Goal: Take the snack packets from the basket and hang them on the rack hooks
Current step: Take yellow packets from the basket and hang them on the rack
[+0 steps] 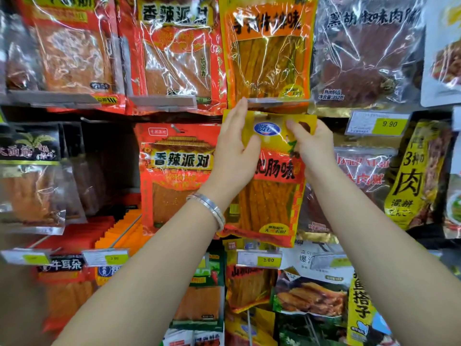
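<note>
Between left grip [237,156] and right grip [311,146], packet [272,196] held.

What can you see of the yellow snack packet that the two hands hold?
The yellow snack packet is glossy plastic: yellow top with a blue oval logo, a red band with black characters, and a clear window showing orange-brown strips. It is upright, slightly tilted, just below an orange packet. The left hand holds its upper left edge, the right hand pinches its top right. No hook is visible.
</note>
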A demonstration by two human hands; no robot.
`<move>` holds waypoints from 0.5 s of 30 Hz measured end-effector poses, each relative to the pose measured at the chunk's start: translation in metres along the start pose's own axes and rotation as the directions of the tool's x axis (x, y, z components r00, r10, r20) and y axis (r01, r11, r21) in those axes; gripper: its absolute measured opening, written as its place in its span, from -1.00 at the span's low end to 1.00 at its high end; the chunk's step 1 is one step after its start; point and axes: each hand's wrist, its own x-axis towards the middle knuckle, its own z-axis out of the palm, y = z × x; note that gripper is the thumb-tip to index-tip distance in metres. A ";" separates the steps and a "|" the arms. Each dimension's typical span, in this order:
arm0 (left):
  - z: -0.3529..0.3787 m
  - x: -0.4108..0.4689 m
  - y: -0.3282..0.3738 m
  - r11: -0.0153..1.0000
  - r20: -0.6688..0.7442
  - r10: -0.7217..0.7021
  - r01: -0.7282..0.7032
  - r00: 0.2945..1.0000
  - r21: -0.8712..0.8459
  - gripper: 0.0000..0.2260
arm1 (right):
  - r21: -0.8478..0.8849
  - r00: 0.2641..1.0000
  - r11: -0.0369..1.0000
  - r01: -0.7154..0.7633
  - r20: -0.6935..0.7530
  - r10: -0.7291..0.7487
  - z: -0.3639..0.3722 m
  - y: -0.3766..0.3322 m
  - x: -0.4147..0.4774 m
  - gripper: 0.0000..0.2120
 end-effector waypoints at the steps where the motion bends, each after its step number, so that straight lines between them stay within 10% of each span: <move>1: 0.001 0.002 0.000 1.000 -0.002 -0.002 0.002 1.000 -0.004 -0.45 | -0.017 1.000 1.000 -0.003 -0.003 0.003 0.001 0.000 0.003 -0.89; 15: -0.003 0.000 -0.006 0.999 0.037 -0.008 0.010 0.999 -0.053 -0.45 | -0.476 0.993 0.874 0.096 -0.015 -0.117 0.008 0.023 0.019 -0.86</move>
